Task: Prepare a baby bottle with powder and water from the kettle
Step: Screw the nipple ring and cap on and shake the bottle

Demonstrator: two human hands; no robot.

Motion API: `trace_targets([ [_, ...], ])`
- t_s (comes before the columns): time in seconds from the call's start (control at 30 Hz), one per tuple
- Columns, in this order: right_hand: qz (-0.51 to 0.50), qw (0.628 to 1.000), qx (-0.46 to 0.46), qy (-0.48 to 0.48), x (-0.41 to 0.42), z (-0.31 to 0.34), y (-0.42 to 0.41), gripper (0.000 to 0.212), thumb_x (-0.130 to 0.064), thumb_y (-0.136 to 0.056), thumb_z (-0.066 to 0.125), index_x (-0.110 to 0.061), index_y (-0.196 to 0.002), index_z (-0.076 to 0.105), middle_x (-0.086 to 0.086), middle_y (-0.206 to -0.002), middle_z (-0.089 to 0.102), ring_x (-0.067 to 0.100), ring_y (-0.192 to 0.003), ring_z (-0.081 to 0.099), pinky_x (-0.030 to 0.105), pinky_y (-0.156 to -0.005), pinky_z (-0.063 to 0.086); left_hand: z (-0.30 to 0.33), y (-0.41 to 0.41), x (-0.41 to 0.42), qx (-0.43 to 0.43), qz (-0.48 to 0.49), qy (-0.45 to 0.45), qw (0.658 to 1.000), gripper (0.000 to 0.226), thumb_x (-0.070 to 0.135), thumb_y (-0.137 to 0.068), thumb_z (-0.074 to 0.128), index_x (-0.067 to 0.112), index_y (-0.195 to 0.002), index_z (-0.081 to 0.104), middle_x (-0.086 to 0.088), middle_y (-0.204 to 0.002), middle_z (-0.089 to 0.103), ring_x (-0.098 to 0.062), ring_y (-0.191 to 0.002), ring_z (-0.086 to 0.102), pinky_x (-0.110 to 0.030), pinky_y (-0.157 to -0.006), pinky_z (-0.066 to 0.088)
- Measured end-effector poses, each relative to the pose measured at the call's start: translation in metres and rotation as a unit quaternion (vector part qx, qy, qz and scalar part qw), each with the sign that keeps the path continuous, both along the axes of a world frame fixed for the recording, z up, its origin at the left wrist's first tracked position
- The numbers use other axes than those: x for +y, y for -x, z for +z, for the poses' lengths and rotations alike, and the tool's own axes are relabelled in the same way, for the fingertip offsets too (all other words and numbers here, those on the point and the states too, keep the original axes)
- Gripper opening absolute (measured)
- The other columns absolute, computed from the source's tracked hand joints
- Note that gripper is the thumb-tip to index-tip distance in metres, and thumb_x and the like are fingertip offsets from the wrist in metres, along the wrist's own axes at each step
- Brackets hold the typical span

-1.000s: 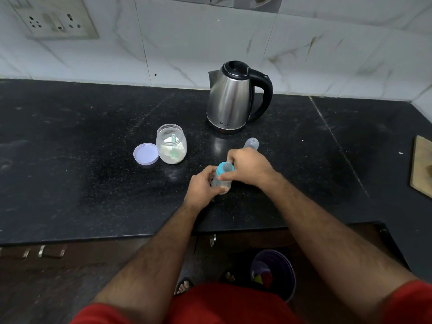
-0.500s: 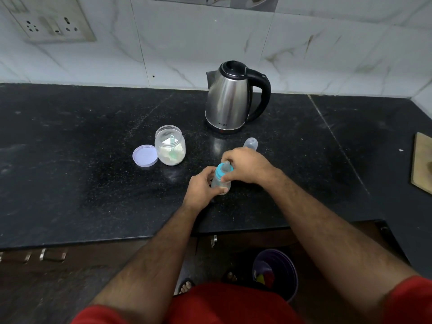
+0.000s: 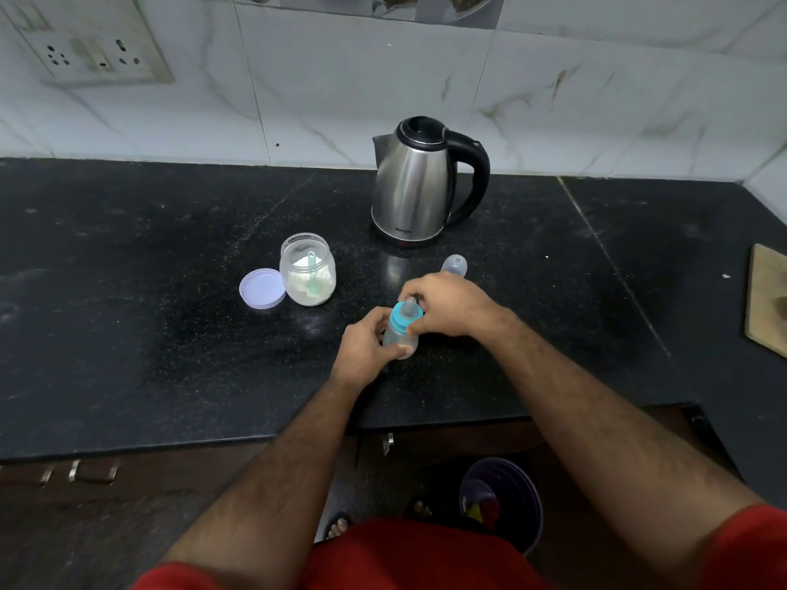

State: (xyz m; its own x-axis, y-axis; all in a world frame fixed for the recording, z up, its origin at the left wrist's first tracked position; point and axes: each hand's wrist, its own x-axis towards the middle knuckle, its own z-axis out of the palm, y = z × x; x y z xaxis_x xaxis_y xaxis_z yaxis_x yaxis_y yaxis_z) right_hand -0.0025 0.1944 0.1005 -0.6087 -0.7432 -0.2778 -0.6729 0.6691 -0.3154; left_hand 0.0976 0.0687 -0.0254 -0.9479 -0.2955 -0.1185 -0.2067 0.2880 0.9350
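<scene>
A small clear baby bottle (image 3: 397, 336) with a teal screw ring (image 3: 402, 318) and a nipple on top stands on the black counter (image 3: 127, 334). My left hand (image 3: 367, 346) grips the bottle's body. My right hand (image 3: 451, 306) grips the teal ring from the right. The bottle's clear cap (image 3: 455, 264) lies just behind my right hand. A steel kettle (image 3: 415, 187) with a black handle stands further back, lid closed. An open jar of white powder (image 3: 307, 270) with a teal scoop inside sits to the left, its lilac lid (image 3: 262, 288) beside it.
A wooden board (image 3: 766, 302) lies at the counter's right edge. A wall socket (image 3: 91, 49) is at the upper left on the tiled wall. Below the counter stands a purple bin (image 3: 502, 502) near my feet.
My hands stay on the bottle; my right hand has shifted a little around the teal ring. The nipple now shows above it. The view has tilted slightly.
</scene>
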Motion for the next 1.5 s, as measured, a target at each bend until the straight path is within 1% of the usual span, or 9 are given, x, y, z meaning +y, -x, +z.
trace_targets([
  [0.17,-0.039,0.995,0.093,-0.016,-0.008,-0.012,-0.008,0.032,-0.044,-0.075,0.072,-0.02,-0.088,0.057,-0.006,-0.078,0.059,0.015,-0.079,0.061,0.026,-0.05,0.035,-0.001,0.0,0.0,0.004,0.004,-0.006,1.0,0.053,0.017,-0.071,0.088,0.03,-0.115,0.063,0.013,-0.108,0.072,0.001,-0.102,0.067,-0.029,-0.094,0.055],
  [0.37,-0.073,0.986,0.136,-0.057,-0.011,-0.016,-0.011,0.06,-0.073,-0.072,0.062,-0.018,-0.096,0.061,-0.002,-0.086,0.064,0.016,-0.082,0.062,0.031,-0.059,0.041,-0.002,-0.001,-0.002,0.012,0.002,0.011,1.0,0.051,0.02,-0.071,0.088,0.039,-0.11,0.06,0.016,-0.102,0.072,0.004,-0.096,0.067,-0.028,-0.089,0.057],
  [0.5,0.009,0.999,0.003,-0.051,0.0,-0.003,0.002,0.076,-0.051,-0.069,0.079,-0.027,-0.133,0.048,-0.006,-0.112,0.062,0.016,-0.106,0.059,0.035,-0.078,0.05,-0.003,0.0,-0.002,0.014,0.0,0.007,1.0,0.055,0.025,-0.071,0.089,0.031,-0.118,0.062,0.014,-0.111,0.071,0.001,-0.105,0.065,-0.029,-0.096,0.054],
  [0.63,0.027,0.998,-0.063,-0.007,0.006,-0.006,0.008,0.043,-0.03,-0.075,0.079,-0.03,-0.114,0.062,-0.011,-0.104,0.067,0.009,-0.096,0.062,0.039,-0.085,0.055,-0.003,0.0,-0.001,0.01,0.001,0.008,1.0,0.058,0.022,-0.071,0.089,0.03,-0.121,0.061,0.014,-0.114,0.07,0.001,-0.109,0.064,-0.031,-0.098,0.054],
  [0.93,-0.046,0.987,0.15,0.033,0.006,-0.038,-0.016,0.045,-0.058,-0.081,0.064,-0.017,-0.095,0.052,-0.002,-0.084,0.06,0.017,-0.074,0.054,0.033,-0.061,0.04,-0.001,0.0,0.0,0.013,0.002,0.005,1.0,0.056,0.021,-0.071,0.089,0.028,-0.12,0.062,0.013,-0.109,0.071,0.0,-0.102,0.066,-0.027,-0.092,0.056],
  [1.13,0.041,0.998,-0.04,-0.008,0.01,-0.016,0.009,0.071,-0.043,-0.075,0.079,-0.03,-0.138,0.048,-0.006,-0.125,0.063,0.013,-0.114,0.058,0.038,-0.092,0.05,-0.001,0.001,-0.001,0.015,-0.006,0.009,1.0,0.058,0.026,-0.07,0.09,0.026,-0.121,0.062,0.013,-0.113,0.07,0.002,-0.108,0.064,-0.024,-0.096,0.052],
  [1.2,0.046,0.996,-0.063,0.036,0.011,-0.02,0.008,0.052,-0.033,-0.077,0.078,-0.029,-0.126,0.059,-0.007,-0.116,0.067,0.012,-0.107,0.061,0.043,-0.091,0.052,-0.002,0.0,-0.001,0.014,-0.003,0.007,1.0,0.059,0.024,-0.07,0.09,0.024,-0.121,0.063,0.012,-0.113,0.071,0.001,-0.108,0.064,-0.025,-0.096,0.052],
  [1.3,0.014,0.996,-0.046,0.078,0.014,-0.029,0.001,0.036,-0.034,-0.079,0.075,-0.028,-0.112,0.062,-0.008,-0.106,0.067,0.012,-0.099,0.062,0.045,-0.086,0.052,-0.004,-0.001,0.001,0.019,0.008,0.006,1.0,0.057,0.024,-0.07,0.09,0.024,-0.121,0.063,0.012,-0.111,0.072,0.0,-0.105,0.066,-0.024,-0.093,0.054],
  [1.5,-0.179,0.972,0.062,0.139,0.005,-0.057,-0.041,0.045,-0.05,-0.085,0.068,-0.02,-0.116,0.055,0.0,-0.101,0.07,0.019,-0.091,0.066,0.04,-0.078,0.055,-0.007,-0.002,0.008,0.038,0.034,0.01,0.999,0.048,0.018,-0.075,0.084,0.024,-0.118,0.064,0.01,-0.102,0.074,-0.003,-0.091,0.069,-0.025,-0.079,0.057],
])
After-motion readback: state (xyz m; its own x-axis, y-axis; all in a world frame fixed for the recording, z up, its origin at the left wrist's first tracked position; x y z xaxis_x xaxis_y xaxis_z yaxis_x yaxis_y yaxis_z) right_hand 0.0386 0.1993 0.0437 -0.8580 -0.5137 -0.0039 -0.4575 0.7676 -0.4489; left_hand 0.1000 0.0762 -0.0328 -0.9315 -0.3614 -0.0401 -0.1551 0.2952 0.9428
